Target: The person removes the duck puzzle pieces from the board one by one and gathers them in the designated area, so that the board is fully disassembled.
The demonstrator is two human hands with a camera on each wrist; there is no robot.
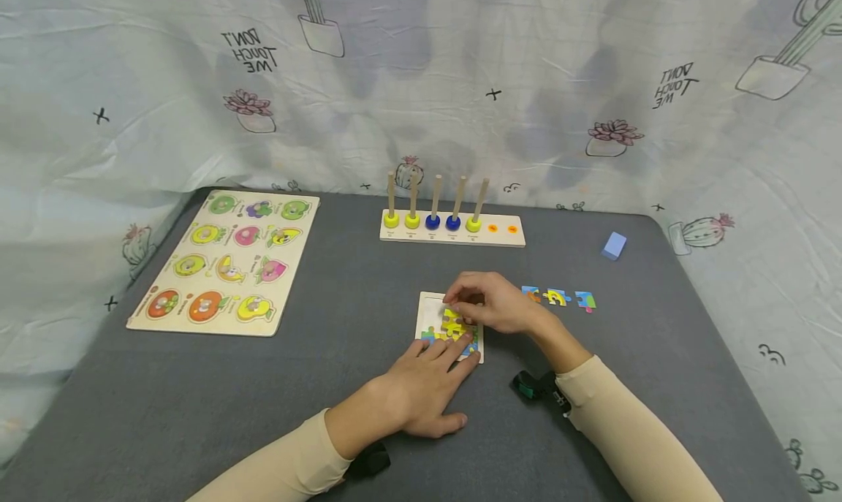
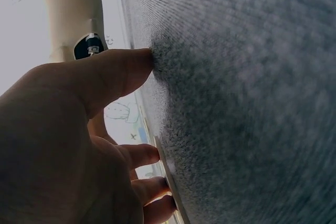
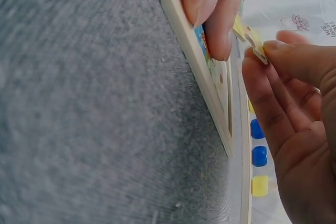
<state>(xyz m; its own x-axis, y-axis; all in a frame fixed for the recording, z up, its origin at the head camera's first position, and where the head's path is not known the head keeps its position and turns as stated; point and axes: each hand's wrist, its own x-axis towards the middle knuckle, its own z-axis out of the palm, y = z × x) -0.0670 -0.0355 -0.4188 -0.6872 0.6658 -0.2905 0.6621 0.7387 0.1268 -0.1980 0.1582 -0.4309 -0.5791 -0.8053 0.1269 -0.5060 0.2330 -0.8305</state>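
On my feed the right hand [image 1: 493, 303] pinches a tilted yellow puzzle piece [image 3: 258, 45] between thumb and forefinger, over the small puzzle tray [image 1: 430, 310]; I cannot tell whether that piece touches those beneath it; the left hand [image 1: 427, 392] has its fingers stretched out, gripping nothing, their tips resting on the tray's near part; I see three loose pieces [image 1: 556, 297] lying beyond the right forearm, and a peg board [image 1: 506, 240] standing behind the tray.
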